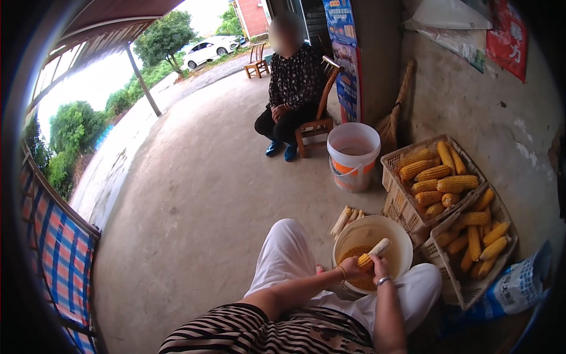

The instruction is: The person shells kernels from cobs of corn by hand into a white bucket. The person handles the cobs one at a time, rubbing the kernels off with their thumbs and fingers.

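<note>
An ear of dried corn [373, 253] is held between my two hands over a white plastic bucket [403, 230]. Its upper end is a bare pale cob, while yellow kernels still cover the lower end. My left hand [352, 268] grips the kernel-covered end. Against the middle of the ear, my right hand [379, 267] is closed around its side, fingers partly hidden. Loose yellow corn kernels [363, 282] lie in the bucket, which stands between my knees. Several stripped corn cobs [345, 220] are piled on the floor just beyond its rim.
Plastic crates of corn ears, one upper [398, 181] and one nearer [464, 290], stand to the right by the wall. A blue-white sack [515, 283] lies beside them. Farther off are a handled bucket [353, 146], a straw broom [395, 115] and a seated person [294, 84] on a wooden chair [325, 117].
</note>
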The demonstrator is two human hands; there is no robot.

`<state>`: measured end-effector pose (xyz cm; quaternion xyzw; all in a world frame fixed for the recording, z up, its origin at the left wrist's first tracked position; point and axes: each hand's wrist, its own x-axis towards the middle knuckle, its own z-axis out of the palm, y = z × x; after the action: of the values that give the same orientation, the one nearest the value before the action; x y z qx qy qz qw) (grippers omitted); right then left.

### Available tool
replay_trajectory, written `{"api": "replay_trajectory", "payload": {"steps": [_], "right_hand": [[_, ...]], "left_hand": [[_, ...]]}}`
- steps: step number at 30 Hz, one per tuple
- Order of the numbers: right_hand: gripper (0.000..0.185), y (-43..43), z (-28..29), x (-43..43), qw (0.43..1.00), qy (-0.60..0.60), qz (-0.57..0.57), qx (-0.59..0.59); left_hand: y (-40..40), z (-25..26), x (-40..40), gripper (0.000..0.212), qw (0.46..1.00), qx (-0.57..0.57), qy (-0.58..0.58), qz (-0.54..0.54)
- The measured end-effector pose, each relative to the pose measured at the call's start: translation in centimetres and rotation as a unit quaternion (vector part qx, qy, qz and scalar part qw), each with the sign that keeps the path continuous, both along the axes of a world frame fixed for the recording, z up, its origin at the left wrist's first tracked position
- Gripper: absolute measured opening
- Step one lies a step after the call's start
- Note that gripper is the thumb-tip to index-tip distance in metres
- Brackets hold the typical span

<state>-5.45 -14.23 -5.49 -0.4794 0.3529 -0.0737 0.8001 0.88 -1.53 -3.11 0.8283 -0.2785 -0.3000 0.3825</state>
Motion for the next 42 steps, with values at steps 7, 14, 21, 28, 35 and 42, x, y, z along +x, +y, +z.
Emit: {"api": "replay_trajectory", "payload": {"steps": [7,14,21,28,35,42], "right_hand": [[0.033,0.1,0.2,0.0,0.998,-0.031,0.03,-0.054],[0.015,-1.0,-3.0,-0.3,0.997,-0.055,0.016,-0.054],[0.022,0.0,-1.5,-0.4,0.999,-0.033,-0.004,-0.016],[0.036,0.4,-0.3,0.0,0.997,-0.05,0.032,-0.047],[0.034,0.4,-0.8,-0.3,0.996,-0.052,0.028,-0.073],[0.047,-0.2,-3.1,-0.8,0.975,0.01,0.035,-0.219]], "left_hand": [[-0.1,-2.6,0.3,0.051,0.999,-0.021,0.036,0.03],[-0.3,1.4,0.1,0.044,0.988,-0.003,0.143,0.062],[-0.1,-1.5,0.1,0.048,0.993,0.001,0.083,0.079],[-0.1,-1.4,0.4,0.05,0.994,-0.034,0.089,0.044],[0.3,-0.8,0.2,0.05,0.995,-0.017,0.092,0.038],[0.4,0.9,-0.6,0.043,0.987,-0.007,0.156,0.038]]}}
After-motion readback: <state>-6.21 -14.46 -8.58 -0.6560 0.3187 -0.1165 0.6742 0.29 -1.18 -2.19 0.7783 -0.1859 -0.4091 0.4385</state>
